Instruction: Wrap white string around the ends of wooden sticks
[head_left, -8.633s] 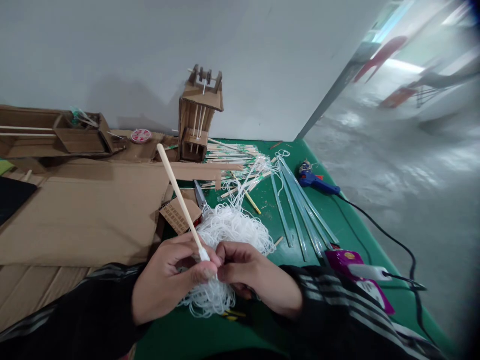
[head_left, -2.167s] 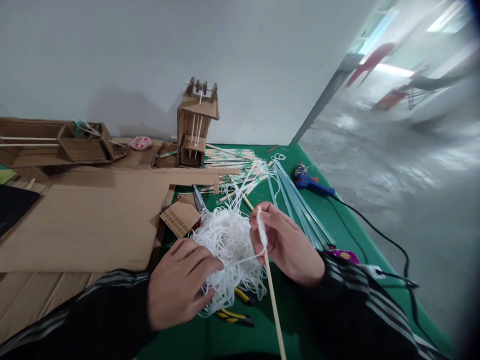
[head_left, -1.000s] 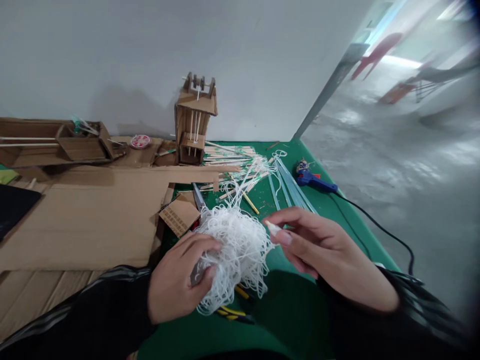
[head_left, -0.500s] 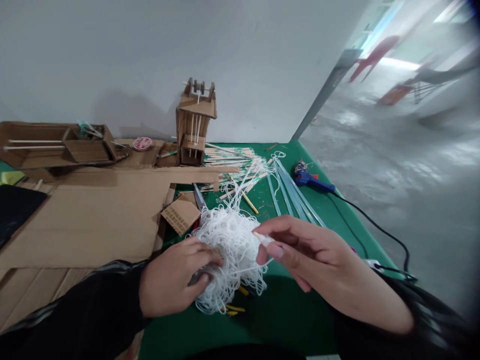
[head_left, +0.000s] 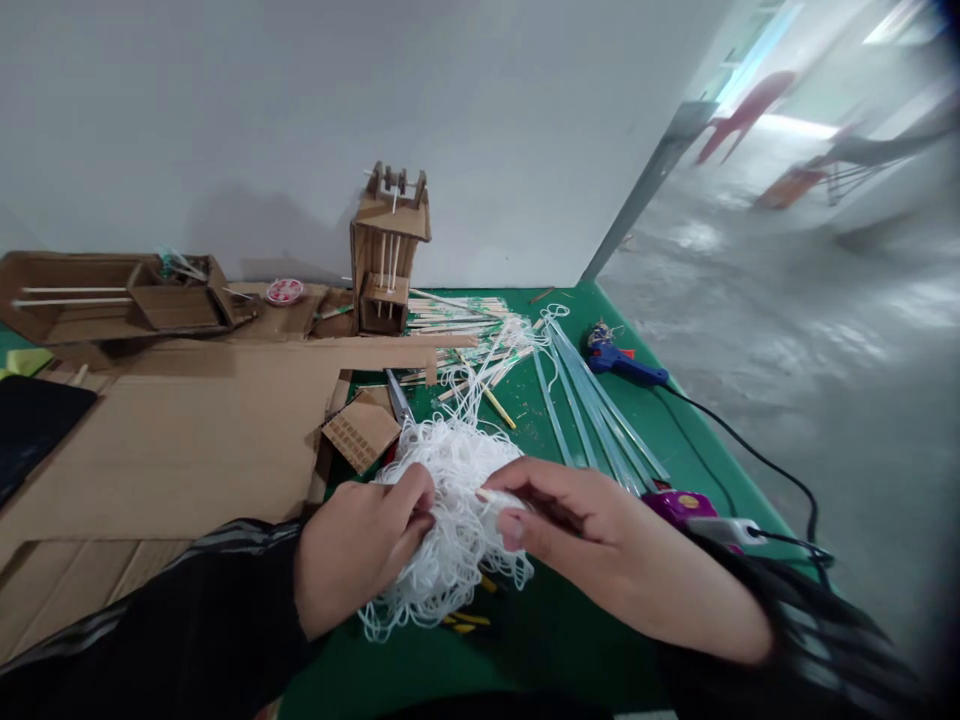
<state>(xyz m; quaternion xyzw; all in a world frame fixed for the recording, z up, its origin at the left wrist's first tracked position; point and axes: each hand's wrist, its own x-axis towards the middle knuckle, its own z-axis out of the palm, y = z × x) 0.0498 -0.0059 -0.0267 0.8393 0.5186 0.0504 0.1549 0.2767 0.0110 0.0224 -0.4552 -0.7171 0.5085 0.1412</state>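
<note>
A loose, tangled heap of white string (head_left: 461, 555) lies on the green tabletop between my hands. My left hand (head_left: 367, 545) is closed at the heap's left side, thumb and index finger pinched together on the string. My right hand (head_left: 592, 545) pinches a short, pale wooden stick (head_left: 483, 494) wound with white string; its tip points left over the heap. Fingers and string hide most of the stick. Just behind the heap are the metal blades of scissors (head_left: 399, 398) and a small cardboard piece (head_left: 363, 430). Yellow handles (head_left: 469, 622) poke out under the heap's front.
Behind the heap stand a cardboard tower (head_left: 386, 260), scattered wooden sticks (head_left: 450, 312) and clear glue sticks (head_left: 592, 400). A blue glue gun (head_left: 626, 365) with a black cord lies at the right, a purple object (head_left: 682, 505) nearer. Large cardboard (head_left: 187, 440) covers the left.
My right hand has moved left and slightly down with the stick, closer to my left hand. My left hand has shifted right, its fingers now pinched. The purple object has come into view.
</note>
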